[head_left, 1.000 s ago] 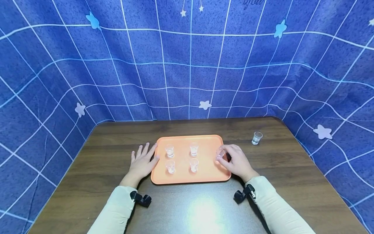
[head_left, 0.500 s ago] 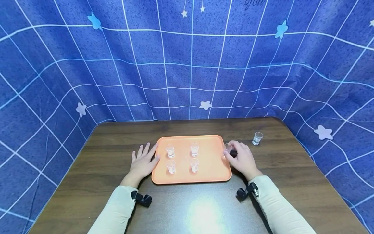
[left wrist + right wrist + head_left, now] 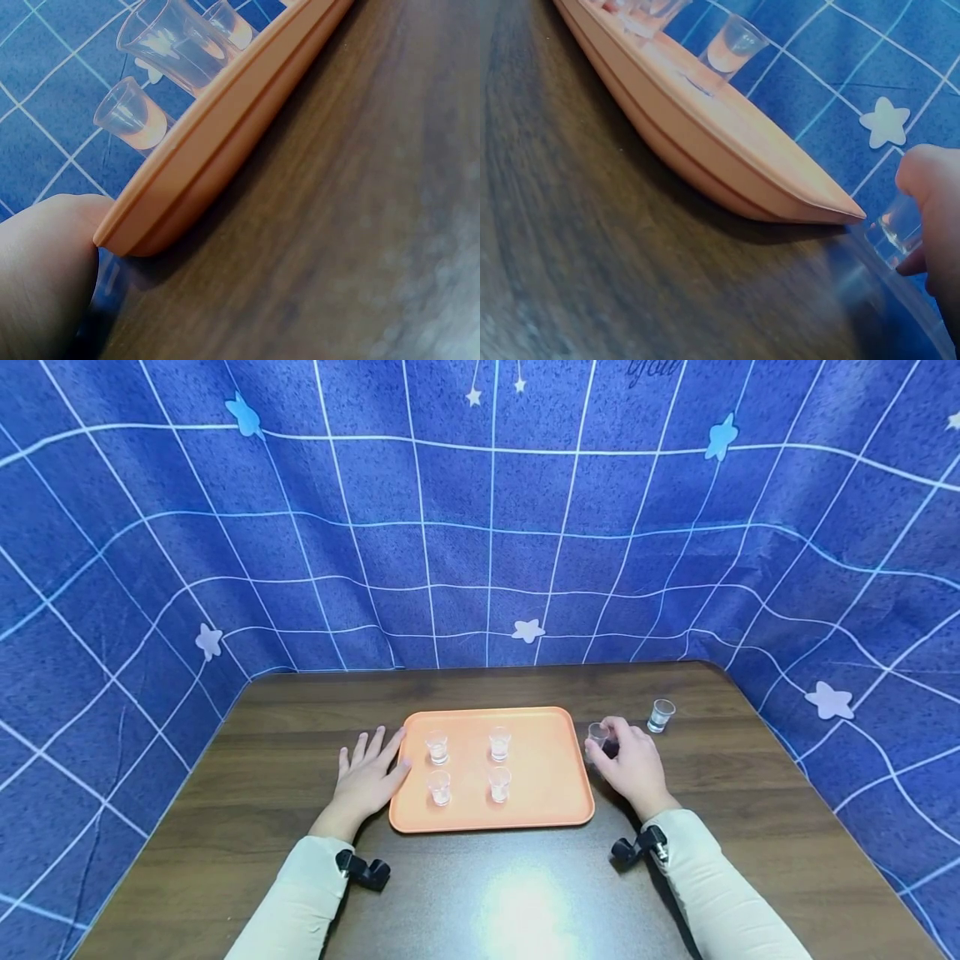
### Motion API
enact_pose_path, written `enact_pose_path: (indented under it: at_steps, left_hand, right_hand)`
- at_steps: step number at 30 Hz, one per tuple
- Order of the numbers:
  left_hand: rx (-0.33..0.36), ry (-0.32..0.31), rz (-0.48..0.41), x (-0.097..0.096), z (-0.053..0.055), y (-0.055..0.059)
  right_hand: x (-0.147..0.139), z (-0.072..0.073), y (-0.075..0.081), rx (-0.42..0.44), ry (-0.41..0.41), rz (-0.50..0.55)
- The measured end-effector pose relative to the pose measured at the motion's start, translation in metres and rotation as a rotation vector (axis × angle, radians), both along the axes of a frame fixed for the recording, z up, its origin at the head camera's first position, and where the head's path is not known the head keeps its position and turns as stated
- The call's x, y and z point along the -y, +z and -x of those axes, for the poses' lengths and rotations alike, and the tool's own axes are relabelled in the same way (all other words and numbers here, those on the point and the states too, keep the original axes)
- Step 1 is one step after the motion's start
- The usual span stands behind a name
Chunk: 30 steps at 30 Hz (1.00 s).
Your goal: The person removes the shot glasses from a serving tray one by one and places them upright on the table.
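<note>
Pinched between the thumb and fingers of my right hand is a small clear shot glass, just off the right edge of the orange tray. In the right wrist view this held glass appears beyond the tray's corner, partly covered by the fingers. My left hand lies with fingers spread at the tray's left edge, its thumb touching the rim. On the tray stand several shot glasses in two rows, all upright.
Another shot glass stands on the wooden table at the back right, behind my right hand. A blue curtain with white lines and stars hangs around the table's back and sides.
My right hand has moved to the right, carrying the shot glass from above the tray's right part to beyond its edge. The left hand and the tray stay in place.
</note>
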<state>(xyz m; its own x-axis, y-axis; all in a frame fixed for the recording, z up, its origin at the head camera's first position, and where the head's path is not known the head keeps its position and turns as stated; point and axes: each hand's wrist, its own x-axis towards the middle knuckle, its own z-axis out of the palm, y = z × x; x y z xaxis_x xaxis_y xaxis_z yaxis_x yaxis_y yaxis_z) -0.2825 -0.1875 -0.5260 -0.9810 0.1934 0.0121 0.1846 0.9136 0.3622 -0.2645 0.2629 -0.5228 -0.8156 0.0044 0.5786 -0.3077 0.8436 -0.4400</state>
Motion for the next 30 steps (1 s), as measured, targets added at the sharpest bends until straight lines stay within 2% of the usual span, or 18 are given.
enact_pose_path:
  at_steps: [8,18,30]
  left_hand:
    - [0.006,-0.001,0.005,-0.001,0.000,0.000]
    - [0.000,0.002,-0.001,0.001,0.000,-0.001]
    - [-0.004,0.003,0.007,0.000,0.002,-0.003]
  right_hand:
    - [-0.003,0.001,-0.001,0.074,-0.049,-0.033]
    - [-0.003,0.006,0.000,0.143,-0.084,0.002]
    - [-0.003,0.028,-0.002,0.178,-0.149,0.031]
